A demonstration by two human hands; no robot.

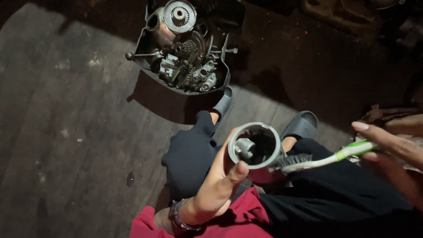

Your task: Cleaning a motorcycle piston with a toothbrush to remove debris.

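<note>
A grey metal cylinder (255, 145) is gripped in the left hand (220, 185), fingers curled around it. A toothbrush (326, 159) is pinched in the right hand (392, 145), bristles against the cylinder's rim. Beyond the hands, a tray (145, 57) of parts is seen.

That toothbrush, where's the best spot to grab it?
Probably by the green-and-white handle, coming from the right side, away from the bristles. The toothbrush lies nearly level with its dirty bristle head against the rim of the metal cylinder, which the left hand holds. The right hand already pinches the handle's far end, so the head is free to scrub.
</note>
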